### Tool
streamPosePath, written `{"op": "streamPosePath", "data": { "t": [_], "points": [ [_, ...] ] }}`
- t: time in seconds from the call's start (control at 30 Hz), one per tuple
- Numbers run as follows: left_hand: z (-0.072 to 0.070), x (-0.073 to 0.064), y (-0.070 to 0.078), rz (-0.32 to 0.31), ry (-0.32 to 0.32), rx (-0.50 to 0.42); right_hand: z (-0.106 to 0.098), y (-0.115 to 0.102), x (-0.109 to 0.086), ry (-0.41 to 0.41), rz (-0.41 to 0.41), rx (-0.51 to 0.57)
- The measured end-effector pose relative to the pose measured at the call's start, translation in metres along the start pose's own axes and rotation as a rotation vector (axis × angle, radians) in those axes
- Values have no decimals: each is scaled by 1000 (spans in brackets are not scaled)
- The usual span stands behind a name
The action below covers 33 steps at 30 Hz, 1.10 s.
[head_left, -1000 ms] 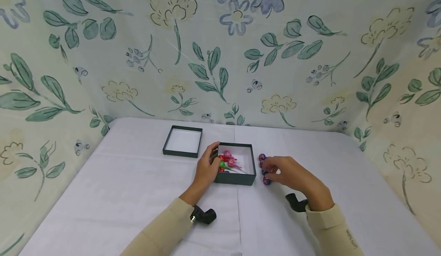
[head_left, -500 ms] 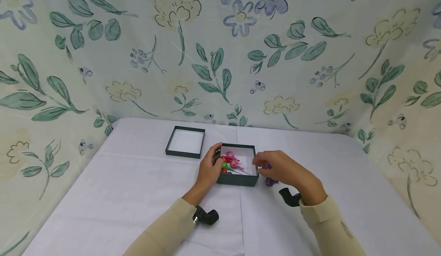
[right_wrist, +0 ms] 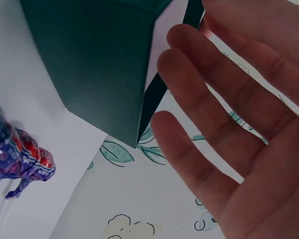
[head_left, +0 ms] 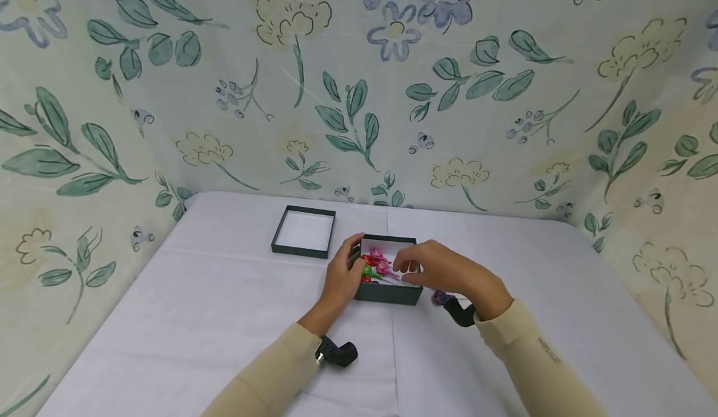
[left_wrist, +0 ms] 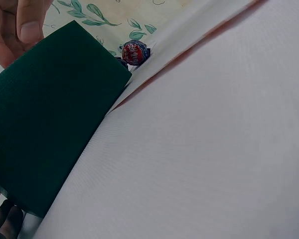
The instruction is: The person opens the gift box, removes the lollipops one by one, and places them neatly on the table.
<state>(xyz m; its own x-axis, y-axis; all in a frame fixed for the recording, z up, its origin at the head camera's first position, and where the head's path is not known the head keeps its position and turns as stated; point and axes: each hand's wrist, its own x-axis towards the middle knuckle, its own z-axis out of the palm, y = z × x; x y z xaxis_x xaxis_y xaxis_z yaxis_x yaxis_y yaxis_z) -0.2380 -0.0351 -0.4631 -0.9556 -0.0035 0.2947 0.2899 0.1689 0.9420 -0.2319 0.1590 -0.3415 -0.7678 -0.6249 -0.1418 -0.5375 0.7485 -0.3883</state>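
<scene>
My left hand (head_left: 342,273) grips the left side of an open dark green box (head_left: 389,294) with a white inside. In the box lie several wrapped lollipops (head_left: 377,255), pink, red and green, with white sticks. My right hand (head_left: 443,272) is over the box's right part, thumb and fingertips pointing down inside the rim. In the right wrist view its outer fingers (right_wrist: 184,149) are loosely bent beside the box wall; I cannot tell whether the thumb and index finger hold anything. Purple-and-red lollipops (right_wrist: 22,149) lie on the table just right of the box.
A shallow dark green lid (head_left: 303,252) with a white inside lies upturned behind and left of the box. White cloth (head_left: 224,317) covers the table, with a seam running toward the front. Flower-patterned fabric (head_left: 359,49) hangs at the back and both sides.
My right hand has moved left from the purple lollipops beside the box to above the box's inside. The left hand has kept its hold on the box; the view has shifted slightly.
</scene>
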Motion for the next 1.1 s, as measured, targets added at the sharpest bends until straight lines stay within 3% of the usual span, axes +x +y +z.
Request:
{"op": "streamPosePath", "data": {
  "t": [0.27,0.53,1.1],
  "points": [
    [-1,0,0,12,-7,-12,5,-1,14,-25,-54,2],
    [-1,1,0,63,-1,-29,12,6,28,-72,-97,28],
    [0,1,-3,19,-5,-6,22,11,49,-165,-93,20]
  ]
}}
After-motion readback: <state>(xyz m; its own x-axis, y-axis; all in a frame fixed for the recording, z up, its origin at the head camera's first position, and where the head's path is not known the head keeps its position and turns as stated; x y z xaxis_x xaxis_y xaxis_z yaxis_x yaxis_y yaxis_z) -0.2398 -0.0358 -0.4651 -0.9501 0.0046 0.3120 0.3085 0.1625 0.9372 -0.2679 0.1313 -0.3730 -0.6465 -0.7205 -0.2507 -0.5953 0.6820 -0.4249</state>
